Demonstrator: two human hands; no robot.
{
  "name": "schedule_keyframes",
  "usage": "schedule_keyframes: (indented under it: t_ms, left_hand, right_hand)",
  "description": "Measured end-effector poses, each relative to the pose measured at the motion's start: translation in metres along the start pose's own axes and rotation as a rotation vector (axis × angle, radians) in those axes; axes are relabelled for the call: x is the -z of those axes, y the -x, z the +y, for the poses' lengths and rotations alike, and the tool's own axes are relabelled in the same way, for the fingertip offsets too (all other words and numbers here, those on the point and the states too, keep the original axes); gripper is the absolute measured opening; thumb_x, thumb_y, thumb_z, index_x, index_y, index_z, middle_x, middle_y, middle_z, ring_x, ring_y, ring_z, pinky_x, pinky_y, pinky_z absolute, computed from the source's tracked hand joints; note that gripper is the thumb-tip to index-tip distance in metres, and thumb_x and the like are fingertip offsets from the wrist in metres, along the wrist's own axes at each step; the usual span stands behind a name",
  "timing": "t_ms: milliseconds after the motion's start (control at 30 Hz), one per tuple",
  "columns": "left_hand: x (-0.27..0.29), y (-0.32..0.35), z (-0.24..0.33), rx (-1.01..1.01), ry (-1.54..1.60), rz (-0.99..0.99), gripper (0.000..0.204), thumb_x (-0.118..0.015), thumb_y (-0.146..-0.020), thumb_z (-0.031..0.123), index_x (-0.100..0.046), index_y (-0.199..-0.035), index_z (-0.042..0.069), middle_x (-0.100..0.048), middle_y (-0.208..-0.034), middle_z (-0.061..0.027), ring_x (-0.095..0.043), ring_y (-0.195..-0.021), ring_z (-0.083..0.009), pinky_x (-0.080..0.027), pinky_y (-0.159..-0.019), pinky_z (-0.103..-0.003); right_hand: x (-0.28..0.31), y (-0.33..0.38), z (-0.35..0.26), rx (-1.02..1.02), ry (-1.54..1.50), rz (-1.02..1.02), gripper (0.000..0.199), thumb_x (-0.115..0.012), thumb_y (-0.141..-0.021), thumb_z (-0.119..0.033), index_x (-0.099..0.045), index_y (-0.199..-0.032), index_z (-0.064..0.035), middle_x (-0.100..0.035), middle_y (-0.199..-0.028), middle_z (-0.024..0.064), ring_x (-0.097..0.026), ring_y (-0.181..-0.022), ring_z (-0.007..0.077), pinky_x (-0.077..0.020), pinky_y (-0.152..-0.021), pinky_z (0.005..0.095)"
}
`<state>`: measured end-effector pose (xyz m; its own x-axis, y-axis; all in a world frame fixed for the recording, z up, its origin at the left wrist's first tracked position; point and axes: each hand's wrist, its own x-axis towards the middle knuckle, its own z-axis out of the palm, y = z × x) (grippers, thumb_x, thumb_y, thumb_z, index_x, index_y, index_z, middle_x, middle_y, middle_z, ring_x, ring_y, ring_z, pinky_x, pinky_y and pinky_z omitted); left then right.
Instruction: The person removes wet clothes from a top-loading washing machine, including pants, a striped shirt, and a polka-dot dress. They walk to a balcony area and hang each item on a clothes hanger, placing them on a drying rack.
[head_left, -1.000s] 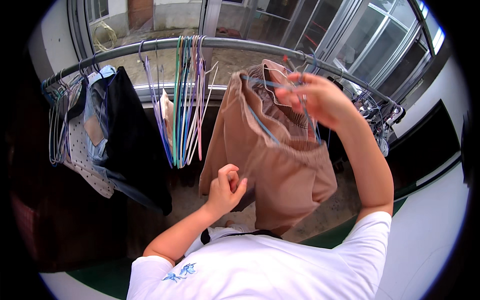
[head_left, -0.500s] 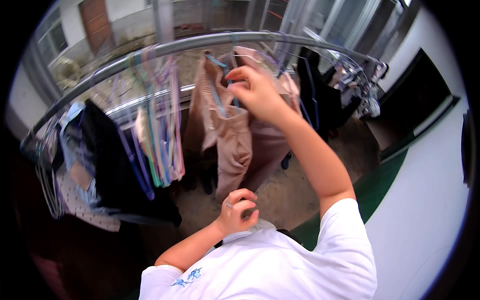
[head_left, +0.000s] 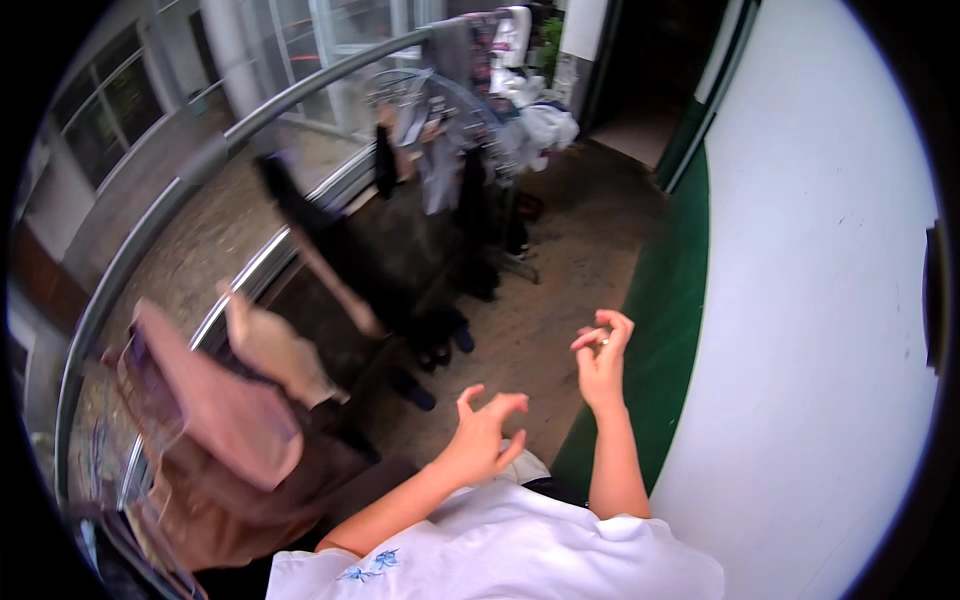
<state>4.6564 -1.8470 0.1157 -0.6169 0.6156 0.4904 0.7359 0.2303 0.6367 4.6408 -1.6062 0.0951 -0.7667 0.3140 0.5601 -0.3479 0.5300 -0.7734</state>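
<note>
My left hand is held in front of my waist, fingers loosely bent and apart, with nothing in it. To its right and a little higher, my right hand is raised, fingers curled and apart, also holding nothing. A ring shows on one of its fingers. Neither hand touches a garment. At the lower left hang a dusty-pink garment and brown trousers, both blurred. Beyond them a beige garment and a long black garment hang, blurred too.
A curved metal rail runs along the left. At its far end hang small items on a clip hanger and white cloths. Dark slippers lie on the floor. A white wall with a green lower band stands right.
The view has swung right, so the hung clothes now sit further left. My right hand has come away from the tan trousers and hanger and dropped lower. My left hand stays near my waist.
</note>
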Motion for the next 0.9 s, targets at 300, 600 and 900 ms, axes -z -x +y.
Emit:
schedule_keyframes:
  t_ms: [300,600,900]
  left_hand:
    - [-0.148,-0.278,-0.079,0.233,0.307,0.204,0.044,-0.060,-0.085,-0.004,-0.024,-0.108,0.004,-0.052,-0.114,-0.0181,-0.066,-0.065,-0.0212,-0.051,-0.063,-0.031]
    - [-0.315,-0.589,-0.232,0.155,0.144,0.261,0.077,-0.067,-0.072,0.001,-0.027,-0.137,0.001,-0.037,-0.133,-0.0229,-0.058,-0.101,-0.0349,-0.048,-0.085,-0.045]
    - [-0.477,-0.922,-0.299,0.085,0.191,0.280,0.071,-0.065,-0.069,0.004,-0.036,-0.134,0.000,-0.043,-0.131,-0.0235,-0.058,-0.102,-0.0405,-0.045,-0.090,-0.047]
  right_hand:
    - [0.082,-0.163,0.160,-0.208,0.083,0.001,0.031,-0.051,-0.088,0.011,-0.026,-0.097,-0.0070,-0.036,-0.099,0.0090,-0.049,-0.079,0.0128,-0.0573,-0.072,0.0312]
    - [0.144,-0.352,0.321,-0.129,0.272,0.041,0.021,-0.053,-0.074,0.013,-0.044,-0.082,-0.0042,-0.038,-0.111,0.0163,-0.044,-0.101,0.0295,-0.0416,-0.088,0.0377]
    - [0.217,-0.572,0.472,-0.356,0.074,0.185,0.041,-0.052,-0.083,0.016,-0.036,-0.115,-0.0044,-0.029,-0.124,0.0116,-0.056,-0.086,0.0152,-0.0610,-0.064,0.0299]
